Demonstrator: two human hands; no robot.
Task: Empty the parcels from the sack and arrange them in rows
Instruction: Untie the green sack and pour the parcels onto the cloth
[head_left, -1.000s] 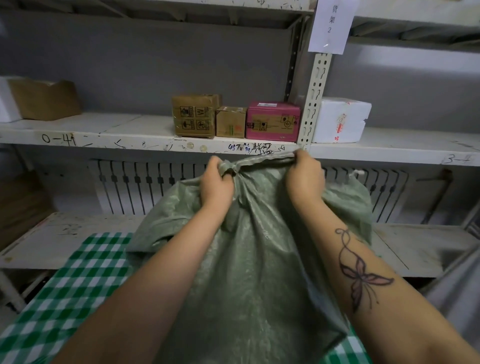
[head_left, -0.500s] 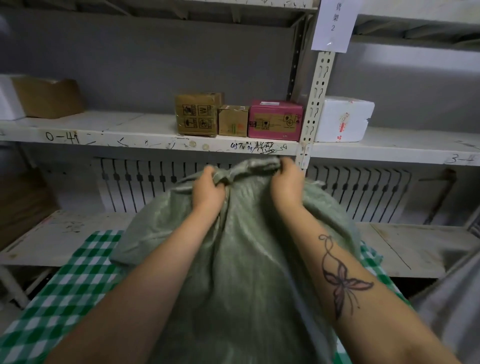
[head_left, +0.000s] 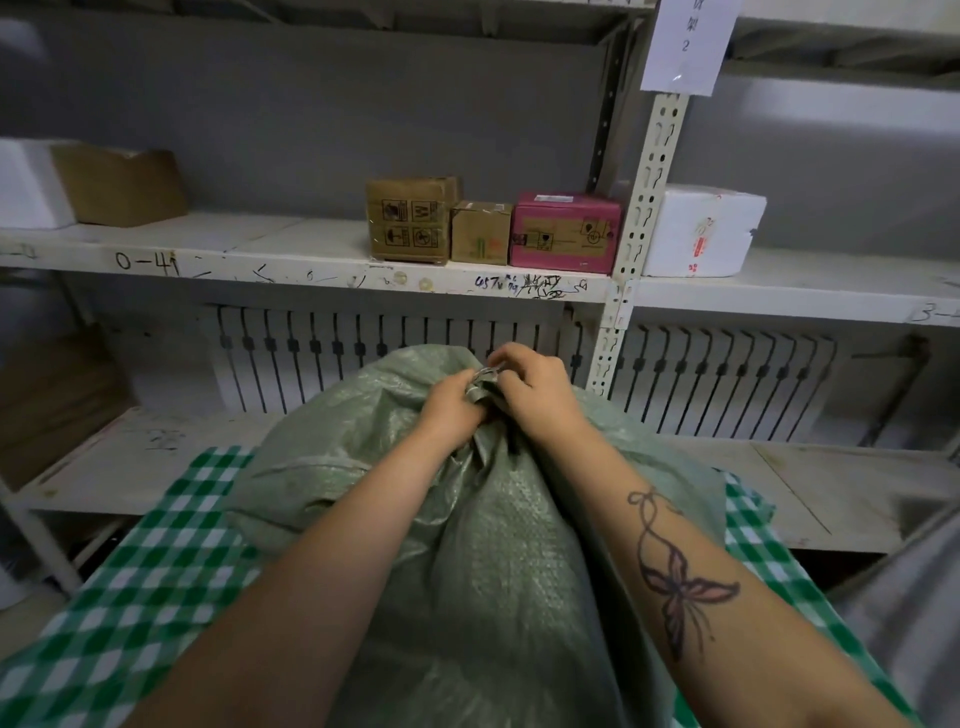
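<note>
A full green woven sack (head_left: 467, 519) stands upright on a table with a green-and-white checked cloth (head_left: 156, 571). Its top is bunched into a tight neck. My left hand (head_left: 449, 410) and my right hand (head_left: 535, 387) meet at that neck, both gripping the gathered fabric, fingers pinched around its tip. The parcels inside the sack are hidden.
On the white shelf (head_left: 291, 254) behind stand a brown box (head_left: 410, 221), a smaller brown box (head_left: 480, 234), a pink box (head_left: 563, 234) and a white foam box (head_left: 701, 231). Another brown box (head_left: 117, 184) sits far left. A lower shelf (head_left: 831, 488) and radiator lie behind the sack.
The sack's top has dropped lower. My hands, earlier spread apart on its upper edge, have come together on the bunched neck.
</note>
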